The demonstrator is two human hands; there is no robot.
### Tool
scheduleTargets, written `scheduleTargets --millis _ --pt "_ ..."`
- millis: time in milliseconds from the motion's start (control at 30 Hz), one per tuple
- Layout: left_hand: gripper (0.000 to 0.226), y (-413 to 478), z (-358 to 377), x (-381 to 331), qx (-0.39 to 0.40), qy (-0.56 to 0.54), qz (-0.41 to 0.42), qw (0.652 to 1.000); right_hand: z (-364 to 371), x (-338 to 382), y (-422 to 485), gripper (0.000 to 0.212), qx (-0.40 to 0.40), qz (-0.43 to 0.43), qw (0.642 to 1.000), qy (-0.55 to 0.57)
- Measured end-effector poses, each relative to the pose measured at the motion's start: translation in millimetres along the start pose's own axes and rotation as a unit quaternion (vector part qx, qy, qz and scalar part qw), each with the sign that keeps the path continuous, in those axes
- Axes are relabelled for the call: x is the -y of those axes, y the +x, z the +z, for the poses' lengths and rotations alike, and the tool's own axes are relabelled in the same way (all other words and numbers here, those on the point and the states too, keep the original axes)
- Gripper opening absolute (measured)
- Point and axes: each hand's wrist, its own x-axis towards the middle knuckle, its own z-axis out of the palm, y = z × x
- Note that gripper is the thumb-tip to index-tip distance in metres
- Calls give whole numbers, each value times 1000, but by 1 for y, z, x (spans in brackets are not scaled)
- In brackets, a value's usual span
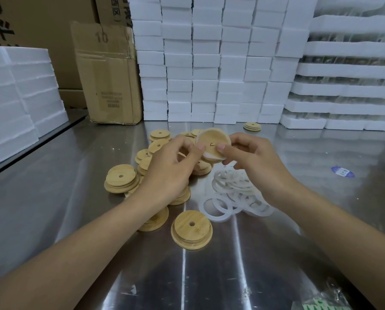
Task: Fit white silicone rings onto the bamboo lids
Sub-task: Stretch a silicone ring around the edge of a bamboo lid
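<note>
Both hands hold one bamboo lid up above the steel table, with a white silicone ring showing round its rim. My left hand pinches the lid's left edge, thumb on its face. My right hand pinches the right edge the same way. A pile of several bare bamboo lids lies under and left of the hands. One lid with a centre hole lies alone nearer to me. A heap of loose white silicone rings lies under my right wrist.
Stacks of white foam boxes wall off the back and right. More foam slabs stand at the left, beside a cardboard box. A small stack of lids sits at the back. A blue label lies on the right.
</note>
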Motion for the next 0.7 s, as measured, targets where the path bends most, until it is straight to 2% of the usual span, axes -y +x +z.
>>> scheduleTargets --millis 167,333,467,600,700 --pt "33 -2 0 2 43 15 32 998 0 2 -2 19 40 38 998 -22" --pt "33 -3 1 0 95 37 48 994 6 3 -6 26 62 6 997 -46" --pt "34 -4 1 0 136 32 59 988 2 5 -4 26 53 16 998 -31" --pt "32 -5 0 -2 158 34 73 984 -2 7 -1 22 55 63 996 10" --pt "32 -3 -2 -7 165 20 66 984 -1 9 0 22 26 67 997 37"
